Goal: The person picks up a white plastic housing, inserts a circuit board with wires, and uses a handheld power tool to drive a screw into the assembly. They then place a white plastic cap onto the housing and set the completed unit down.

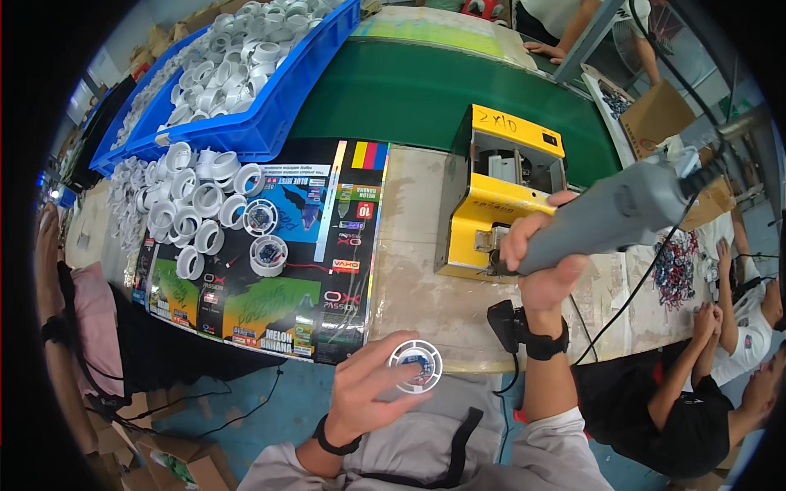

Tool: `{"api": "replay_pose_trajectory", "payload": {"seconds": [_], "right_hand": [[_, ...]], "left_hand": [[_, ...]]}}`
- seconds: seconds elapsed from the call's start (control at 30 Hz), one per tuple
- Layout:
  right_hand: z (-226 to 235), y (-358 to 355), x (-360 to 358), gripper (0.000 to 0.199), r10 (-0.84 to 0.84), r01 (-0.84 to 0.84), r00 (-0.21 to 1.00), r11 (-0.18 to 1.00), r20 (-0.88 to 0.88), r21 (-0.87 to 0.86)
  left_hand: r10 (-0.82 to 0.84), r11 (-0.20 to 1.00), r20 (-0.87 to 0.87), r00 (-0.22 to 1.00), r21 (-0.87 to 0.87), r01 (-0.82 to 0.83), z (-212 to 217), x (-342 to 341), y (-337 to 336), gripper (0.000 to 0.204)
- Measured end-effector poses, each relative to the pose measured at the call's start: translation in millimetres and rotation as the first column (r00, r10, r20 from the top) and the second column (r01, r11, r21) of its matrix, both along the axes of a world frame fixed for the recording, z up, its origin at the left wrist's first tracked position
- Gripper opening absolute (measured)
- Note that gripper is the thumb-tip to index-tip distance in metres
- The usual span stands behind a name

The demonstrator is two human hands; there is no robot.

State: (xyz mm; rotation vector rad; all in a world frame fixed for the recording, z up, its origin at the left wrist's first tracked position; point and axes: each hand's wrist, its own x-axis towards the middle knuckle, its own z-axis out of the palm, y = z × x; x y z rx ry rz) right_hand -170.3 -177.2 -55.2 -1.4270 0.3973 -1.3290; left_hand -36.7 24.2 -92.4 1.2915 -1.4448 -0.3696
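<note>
My left hand [364,389], at the table's front edge, grips a round white plastic housing [423,360] with a blue circuit board inside. One finger lies over the board. My right hand [550,274] is wrapped round the grey body of an electric screwdriver [610,217], whose cable runs off to the upper right. The screwdriver's front end is beside the lower front of a yellow screw feeder [509,123]; its tip is hard to make out. Two similar housings with boards, an upper one [261,217] and a lower one [268,254], lie on the printed sheet to the left.
A blue crate [282,123] heaped with white plastic rings stands at the far left, with more loose rings [187,200] before it. Behind runs a green conveyor belt [385,90]. Bundled wires [678,270] lie at the right. Other people sit at both sides and across the belt.
</note>
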Motion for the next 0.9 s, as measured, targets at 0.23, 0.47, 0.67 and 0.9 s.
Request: {"api": "replay_pose_trajectory", "payload": {"seconds": [0.23, 0.47, 0.67, 0.9], "right_hand": [[33.2, 32.9, -22.5, 0.090, 0.115, -0.106, 0.974, 0.993, 0.197, -0.058], [10.9, 1.5, -4.5, 0.086, 0.010, 0.003, 0.996, 0.990, 0.092, -0.141], [21.8, 20.5, -22.2, 0.094, 0.135, -0.133, 0.991, 0.988, -0.020, 0.077], [26.2, 22.1, -20.0, 0.086, 0.175, -0.144, 0.968, 0.975, 0.180, -0.172]], "left_hand": [[-0.032, 0.999, 0.031, 0.999, -0.033, 0.033, 2.6, 0.0, -9.5, 0.040], [-0.049, 0.995, 0.022, 0.999, -0.085, 0.051, 4.1, -6.6, -13.3, 0.041], [-0.036, 0.996, 0.027, 0.999, -0.083, 0.038, 4.6, -7.5, -12.5, 0.040], [-0.060, 0.991, 0.041, 0.997, -0.119, 0.065, 5.0, -12.4, -17.8, 0.040]]}}
